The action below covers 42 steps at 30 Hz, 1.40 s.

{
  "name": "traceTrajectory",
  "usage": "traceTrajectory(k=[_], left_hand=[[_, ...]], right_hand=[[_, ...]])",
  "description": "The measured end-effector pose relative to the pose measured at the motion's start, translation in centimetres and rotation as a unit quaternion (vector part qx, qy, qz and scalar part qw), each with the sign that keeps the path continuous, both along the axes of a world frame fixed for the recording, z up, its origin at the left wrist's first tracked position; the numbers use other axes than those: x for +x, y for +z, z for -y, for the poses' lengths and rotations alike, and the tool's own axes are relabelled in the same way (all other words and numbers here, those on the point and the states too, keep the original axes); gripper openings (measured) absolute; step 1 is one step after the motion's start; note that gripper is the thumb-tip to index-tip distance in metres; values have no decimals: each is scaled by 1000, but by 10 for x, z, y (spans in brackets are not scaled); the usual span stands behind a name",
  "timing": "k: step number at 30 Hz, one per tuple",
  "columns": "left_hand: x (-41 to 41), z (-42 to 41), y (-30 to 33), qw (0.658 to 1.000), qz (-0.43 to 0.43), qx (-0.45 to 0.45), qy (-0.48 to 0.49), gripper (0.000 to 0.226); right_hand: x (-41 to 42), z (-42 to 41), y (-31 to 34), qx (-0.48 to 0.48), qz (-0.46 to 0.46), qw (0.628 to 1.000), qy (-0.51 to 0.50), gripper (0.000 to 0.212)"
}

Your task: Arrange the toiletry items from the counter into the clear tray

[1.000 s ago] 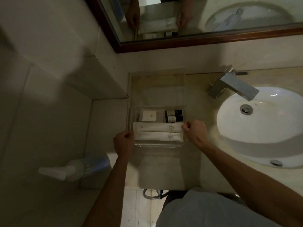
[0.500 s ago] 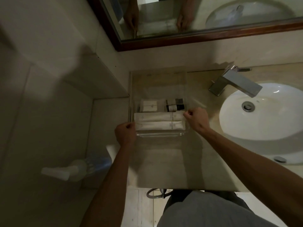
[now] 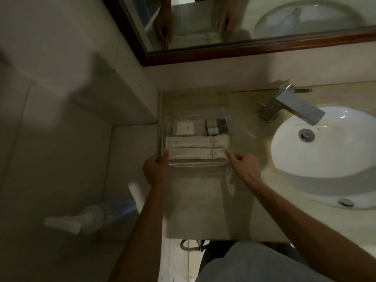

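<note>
The clear tray [image 3: 198, 165] sits on the counter's left end, close to the side wall. Inside lie two long white packets [image 3: 196, 142] side by side, a small white square box [image 3: 185, 128] behind them on the left, and two small dark bottles [image 3: 216, 127] behind on the right. My left hand [image 3: 155, 169] grips the tray's near left corner. My right hand [image 3: 245, 166] has its fingers curled against the tray's near right corner, thumb touching the front packet's end.
A white basin [image 3: 329, 155] with a chrome tap [image 3: 289, 105] fills the counter's right side. A framed mirror [image 3: 244, 23] hangs on the back wall. Bare beige counter [image 3: 203, 204] lies between the tray and the front edge. A white spray bottle [image 3: 87, 216] lies low on the left.
The tray has slid away from me toward the back wall, with both hands on its near corners. The hands now sit lower on the tray's sides.
</note>
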<state>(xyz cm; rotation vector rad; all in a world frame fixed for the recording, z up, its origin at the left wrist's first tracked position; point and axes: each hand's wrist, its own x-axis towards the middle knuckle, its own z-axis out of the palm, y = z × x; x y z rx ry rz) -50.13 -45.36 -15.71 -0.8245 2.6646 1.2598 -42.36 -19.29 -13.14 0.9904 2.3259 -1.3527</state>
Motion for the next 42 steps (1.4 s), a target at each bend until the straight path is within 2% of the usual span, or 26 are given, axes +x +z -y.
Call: traceTrajectory(k=[2,5,9,13,19,24,28,31,34,39,42], left_hand=[[11,-3,-1,999,24,7,27,50],[16,-9,2,996,66,34,53,47],[7,-13,8,992,72,71,71,41],[-8,-16,11,992,73,70,69,45],[-43,-19,7,989,89,86,84,51],[-68,-27,11,981,108,141,78,53],[-67,-26,3,977,102,169,79,50],[-64,-31,4,976,96,186,66,20],[-70,-36,9,971,97,205,77,29],[-73,-40,10,943,102,291,124,21],[-71,-40,11,941,111,302,107,21]], right_hand=[[14,8,-1,-39,32,999,9,61],[15,16,-5,-103,26,994,-16,52],[4,15,-5,-134,29,989,-58,41],[-12,11,-9,-179,22,979,-91,39],[-39,10,-18,-142,0,982,-125,48],[-66,8,-17,-152,-6,977,-150,31],[-75,4,-13,-205,-8,961,-187,15],[-76,5,-15,-246,-9,949,-198,9],[-80,9,-16,-277,-13,936,-216,6],[-85,8,-10,-368,-16,891,-264,6],[-84,4,-5,-392,-11,886,-250,9]])
